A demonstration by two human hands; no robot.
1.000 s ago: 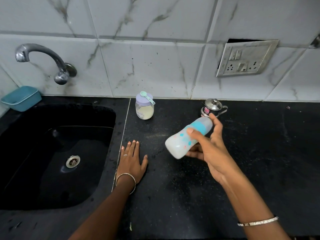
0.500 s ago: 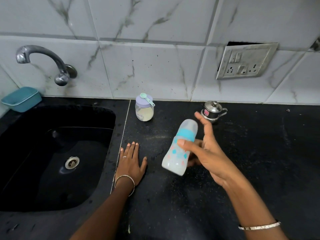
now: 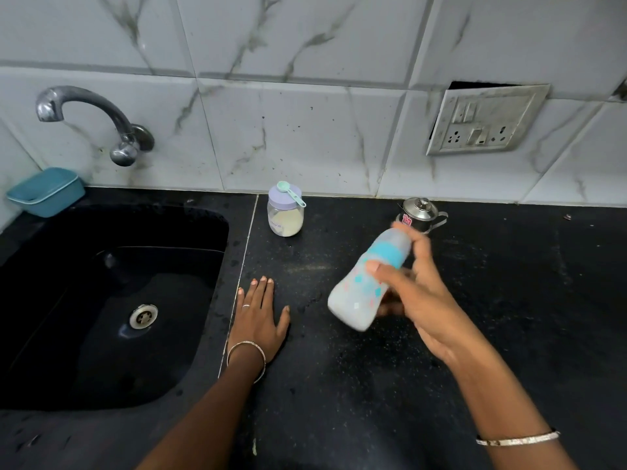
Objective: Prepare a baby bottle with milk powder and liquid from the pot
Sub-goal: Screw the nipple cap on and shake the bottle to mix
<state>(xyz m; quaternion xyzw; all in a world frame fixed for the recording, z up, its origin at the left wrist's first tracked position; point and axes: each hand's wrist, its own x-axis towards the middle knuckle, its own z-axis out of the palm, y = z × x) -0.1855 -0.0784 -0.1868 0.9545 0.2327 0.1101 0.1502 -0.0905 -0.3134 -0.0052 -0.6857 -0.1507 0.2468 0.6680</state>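
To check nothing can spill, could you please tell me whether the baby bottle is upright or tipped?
Tipped: the baby bottle leans with its capped top up and to the right, gripped in the right hand.

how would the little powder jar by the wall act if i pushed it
The jar looks squat and only about half full of powder, so it would probably feel light and slide rather than tip. The scoop seems to lie loose across its lid, handle overhanging, so a nudge could knock it off. Glass or plastic, I cannot tell.
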